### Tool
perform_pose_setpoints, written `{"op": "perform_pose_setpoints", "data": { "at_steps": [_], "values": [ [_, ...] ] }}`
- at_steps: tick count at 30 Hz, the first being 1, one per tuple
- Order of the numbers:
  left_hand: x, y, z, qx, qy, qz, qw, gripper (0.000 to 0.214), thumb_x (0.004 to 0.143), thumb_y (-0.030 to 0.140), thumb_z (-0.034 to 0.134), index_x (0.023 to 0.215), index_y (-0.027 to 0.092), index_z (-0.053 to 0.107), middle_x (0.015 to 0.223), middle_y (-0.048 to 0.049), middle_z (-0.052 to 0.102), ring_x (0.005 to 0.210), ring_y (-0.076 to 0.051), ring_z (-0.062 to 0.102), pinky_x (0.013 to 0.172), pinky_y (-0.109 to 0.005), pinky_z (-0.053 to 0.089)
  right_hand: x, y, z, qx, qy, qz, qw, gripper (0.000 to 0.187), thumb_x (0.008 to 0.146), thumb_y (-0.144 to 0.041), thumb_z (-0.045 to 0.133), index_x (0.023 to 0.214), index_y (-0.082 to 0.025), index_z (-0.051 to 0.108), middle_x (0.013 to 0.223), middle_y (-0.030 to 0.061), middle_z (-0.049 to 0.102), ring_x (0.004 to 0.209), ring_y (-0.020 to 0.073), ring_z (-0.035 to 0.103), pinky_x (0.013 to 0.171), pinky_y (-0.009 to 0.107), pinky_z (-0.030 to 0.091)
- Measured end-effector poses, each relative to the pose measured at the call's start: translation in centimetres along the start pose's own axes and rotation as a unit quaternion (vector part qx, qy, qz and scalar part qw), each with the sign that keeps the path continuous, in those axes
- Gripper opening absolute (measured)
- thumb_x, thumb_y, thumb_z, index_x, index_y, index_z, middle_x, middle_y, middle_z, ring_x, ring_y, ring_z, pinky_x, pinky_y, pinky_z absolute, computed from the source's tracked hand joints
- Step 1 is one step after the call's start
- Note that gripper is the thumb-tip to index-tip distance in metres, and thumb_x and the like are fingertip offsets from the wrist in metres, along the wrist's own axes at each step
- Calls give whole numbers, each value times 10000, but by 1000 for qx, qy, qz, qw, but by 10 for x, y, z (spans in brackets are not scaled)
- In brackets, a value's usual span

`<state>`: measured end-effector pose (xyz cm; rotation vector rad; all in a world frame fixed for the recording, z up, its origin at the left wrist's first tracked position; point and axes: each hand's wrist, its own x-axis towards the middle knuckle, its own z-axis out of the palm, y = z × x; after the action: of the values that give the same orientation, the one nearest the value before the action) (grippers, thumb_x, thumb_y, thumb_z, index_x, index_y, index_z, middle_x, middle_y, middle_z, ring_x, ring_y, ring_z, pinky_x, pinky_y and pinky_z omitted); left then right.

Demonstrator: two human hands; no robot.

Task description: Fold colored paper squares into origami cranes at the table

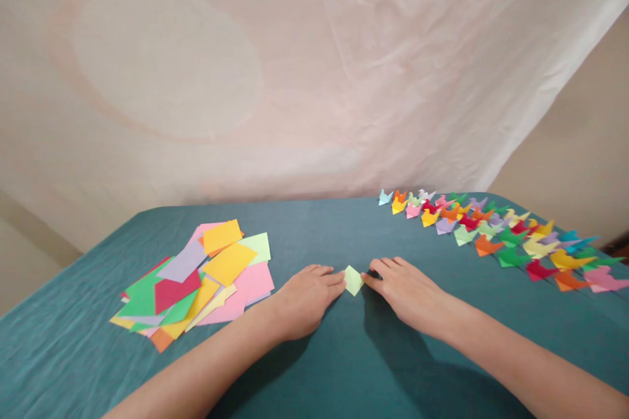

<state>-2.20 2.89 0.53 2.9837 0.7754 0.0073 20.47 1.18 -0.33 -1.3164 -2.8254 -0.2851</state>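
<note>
A small pale green piece of origami paper (353, 281), folded into a diamond shape, lies on the cloth between my hands. My left hand (310, 298) has its fingers closed together, with the fingertips at the paper's left corner. At the opposite corner, the thumb and forefinger of my right hand (400, 288) come together on the edge, while its other fingers curl above. Both hands rest low over the table. The undersides of the fingers are hidden, so how firmly each grips cannot be seen.
A loose pile of coloured paper squares (196, 281) lies to the left. Rows of small folded paper birds (491, 229) stand along the right and far right edge. A teal cloth (319, 229) covers the table, and a pale sheet (295, 78) hangs behind it.
</note>
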Motion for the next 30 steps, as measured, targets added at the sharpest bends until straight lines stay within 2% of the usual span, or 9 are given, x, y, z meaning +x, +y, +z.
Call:
{"op": "perform_pose_setpoints", "data": {
  "at_steps": [4,11,15,21,25,30],
  "values": [
    [0,-4,1,-7,11,19,1000,455,765,66,437,1205,155,512,1306,-73,515,1151,-228,486,967,-370,371,7,8,13,50,21,-19,998,311,832,-27,424,990,-174,648,932,78,577,854,192,537,731,321,381],
    [2,-3,2,7,24,23,999,411,783,81,440,1177,163,522,1243,-77,558,1101,-226,508,955,-370,374,14,9,29,113,71,-19,991,451,803,2,417,1198,-170,548,1121,99,558,1009,204,480,830,342,398],
    [1,-2,3,10,26,18,999,435,769,75,447,1190,163,511,1251,-82,552,1106,-220,505,956,-360,371,13,6,29,129,74,-52,987,394,828,-43,451,1186,-173,554,1166,98,557,1098,205,441,867,354,391],
    [1,-1,4,3,19,7,1000,440,774,83,445,1205,156,502,1284,-98,524,1112,-221,507,965,-372,373,8,0,18,102,40,-61,992,386,852,-55,413,1189,-173,559,1210,101,557,1173,244,393,930,399,359],
    [1,1,2,8,-9,1,1000,482,771,85,443,1248,147,478,1326,-103,487,1159,-233,483,980,-379,370,1,-5,5,105,4,-63,992,478,817,-37,414,1254,-200,516,1296,108,504,1199,249,393,939,419,354],
    [0,3,0,2,-32,-22,999,535,770,115,440,1302,157,419,1387,-94,418,1222,-244,437,1008,-409,343,-5,2,-6,140,-45,-80,986,659,702,17,458,1305,-247,472,1373,111,433,1226,238,394,970,417,335]
  ]
}}
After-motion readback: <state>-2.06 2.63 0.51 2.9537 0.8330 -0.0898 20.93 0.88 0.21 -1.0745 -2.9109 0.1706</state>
